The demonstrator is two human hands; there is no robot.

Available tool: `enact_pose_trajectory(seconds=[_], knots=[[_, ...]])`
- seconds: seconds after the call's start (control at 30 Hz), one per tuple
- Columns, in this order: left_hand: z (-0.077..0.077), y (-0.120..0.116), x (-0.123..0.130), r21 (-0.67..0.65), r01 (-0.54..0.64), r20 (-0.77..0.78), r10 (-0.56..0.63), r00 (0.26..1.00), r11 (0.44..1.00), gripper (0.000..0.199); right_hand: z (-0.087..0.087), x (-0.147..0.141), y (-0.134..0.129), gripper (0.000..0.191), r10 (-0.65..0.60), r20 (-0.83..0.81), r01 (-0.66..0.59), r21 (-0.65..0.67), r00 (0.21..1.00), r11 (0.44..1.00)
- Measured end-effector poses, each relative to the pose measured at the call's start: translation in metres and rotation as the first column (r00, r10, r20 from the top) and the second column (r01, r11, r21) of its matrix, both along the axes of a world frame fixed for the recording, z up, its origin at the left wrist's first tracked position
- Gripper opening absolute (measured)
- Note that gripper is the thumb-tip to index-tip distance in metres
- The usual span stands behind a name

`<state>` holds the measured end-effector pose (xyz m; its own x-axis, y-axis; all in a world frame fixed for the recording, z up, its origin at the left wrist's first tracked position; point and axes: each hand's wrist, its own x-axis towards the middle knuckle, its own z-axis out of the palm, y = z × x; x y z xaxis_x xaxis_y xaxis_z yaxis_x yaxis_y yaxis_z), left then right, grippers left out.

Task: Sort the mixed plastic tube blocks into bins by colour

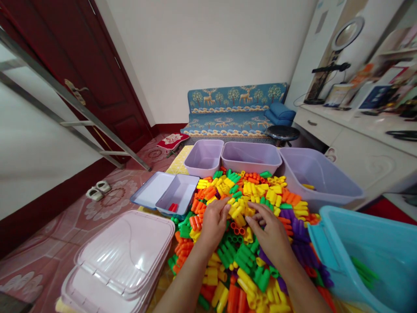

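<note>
A large pile of plastic tube-shaped building pieces (245,256) in yellow, orange, green and purple covers the table in front of me. My left hand (215,219) reaches in near the middle, its fingers bent and its thumb and fingertips closed at the edge of a yellow piece (237,210). Just to the right, my right hand (269,226) has its thumb and forefinger apart beside the same yellow cluster. Orange rings (237,228) show between the two hands. The undersides of my fingers are partly hidden.
Lilac bins (251,163) line the far edge, the right one holding a few yellow pieces. A blue bin (374,261) with green pieces stands right. At left, a small lidded box (179,191) holds red pieces beside stacked clear lids (127,252). A sofa (237,108) stands behind.
</note>
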<state>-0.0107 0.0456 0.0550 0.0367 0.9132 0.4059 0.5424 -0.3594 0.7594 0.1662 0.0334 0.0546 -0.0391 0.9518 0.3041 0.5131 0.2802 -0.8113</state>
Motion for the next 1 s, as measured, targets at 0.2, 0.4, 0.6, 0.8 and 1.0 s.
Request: enact_pose_trajectory(seconds=[0.2,0.4,0.6,0.8,1.0], knots=[[0.0,0.002,-0.002,0.029,0.077,-0.003,-0.077,0.997,0.997,0.03,0.007,-0.015,0.005,0.043,0.058,-0.113,-0.069,-0.092,0.992,0.993],[0.003,-0.003,-0.001,0.044,0.174,0.123,-0.178,0.976,0.984,0.022,0.011,-0.019,0.006,0.021,0.114,-0.04,-0.117,-0.073,0.993,0.99],[0.005,-0.002,-0.001,0.032,0.128,0.021,-0.128,0.991,0.991,0.023,0.015,-0.001,0.006,0.031,-0.088,-0.419,0.017,-0.171,0.904,0.985],[0.003,-0.002,0.0,0.044,0.118,-0.187,-0.108,0.976,0.992,0.031,0.022,0.023,0.024,0.03,-0.284,-0.859,0.305,-0.159,0.427,0.939],[0.002,-0.002,0.001,0.055,0.122,-0.206,-0.108,0.973,0.991,0.031,0.033,0.051,0.05,0.03,-0.208,-0.944,0.38,-0.099,0.257,0.92]])
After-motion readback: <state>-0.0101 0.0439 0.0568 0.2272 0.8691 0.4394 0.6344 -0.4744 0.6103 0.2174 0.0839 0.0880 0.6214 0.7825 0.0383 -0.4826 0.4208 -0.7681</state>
